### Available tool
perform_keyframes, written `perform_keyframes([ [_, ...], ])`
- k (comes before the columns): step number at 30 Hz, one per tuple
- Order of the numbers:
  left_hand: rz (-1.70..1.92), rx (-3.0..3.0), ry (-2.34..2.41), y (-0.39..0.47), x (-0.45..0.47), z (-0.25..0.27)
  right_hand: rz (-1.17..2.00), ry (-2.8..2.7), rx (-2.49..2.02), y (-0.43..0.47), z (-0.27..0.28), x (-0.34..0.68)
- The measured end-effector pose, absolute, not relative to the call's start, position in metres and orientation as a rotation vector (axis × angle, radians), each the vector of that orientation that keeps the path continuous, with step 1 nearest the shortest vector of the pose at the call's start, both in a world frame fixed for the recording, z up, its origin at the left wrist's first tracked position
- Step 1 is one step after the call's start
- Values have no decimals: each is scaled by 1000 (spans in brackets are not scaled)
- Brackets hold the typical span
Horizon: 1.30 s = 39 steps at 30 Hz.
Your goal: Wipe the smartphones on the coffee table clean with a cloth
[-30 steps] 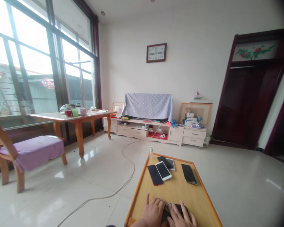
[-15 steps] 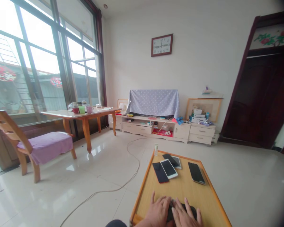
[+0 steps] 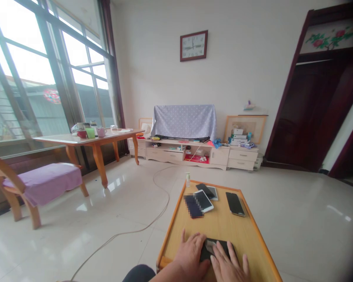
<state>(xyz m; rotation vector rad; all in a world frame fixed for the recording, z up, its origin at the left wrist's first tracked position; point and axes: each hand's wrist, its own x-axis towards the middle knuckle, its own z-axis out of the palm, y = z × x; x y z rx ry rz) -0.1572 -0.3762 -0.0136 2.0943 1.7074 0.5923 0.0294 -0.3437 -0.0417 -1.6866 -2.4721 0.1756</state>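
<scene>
A black phone [image 3: 221,243] lies flat at the near end of the small wooden table, between my hands. My left hand [image 3: 191,250] grips its left end, the index finger lifted away from the rest. Across the phone's face rests my right hand [image 3: 228,262], palm down with its fingers stretched and apart. A small greyish patch [image 3: 210,246] shows by the right fingertips; I cannot tell whether it is a wipe or a reflection. Beyond the hands lie a white phone [image 3: 204,200], a dark, partly pixelated phone [image 3: 193,207], and another black phone [image 3: 235,203] on the right.
The wooden table [image 3: 179,227] has raised edges. At its far left corner stands a small pump bottle [image 3: 188,180]. A cable [image 3: 129,232] runs over the tiled floor. A chair [image 3: 44,182] and dining table [image 3: 100,137] are at the left, a low cabinet [image 3: 164,155] by the wall.
The camera view has turned slightly right, so the room shifts left. My right hand has slid a little to the right and more of the black phone shows between my hands.
</scene>
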Motion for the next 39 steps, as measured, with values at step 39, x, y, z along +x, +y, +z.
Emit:
perform_keyframes([
  [39,492,2348,1805,-341,-134,-29,383,-2364,-1866,-326,-8,79],
])
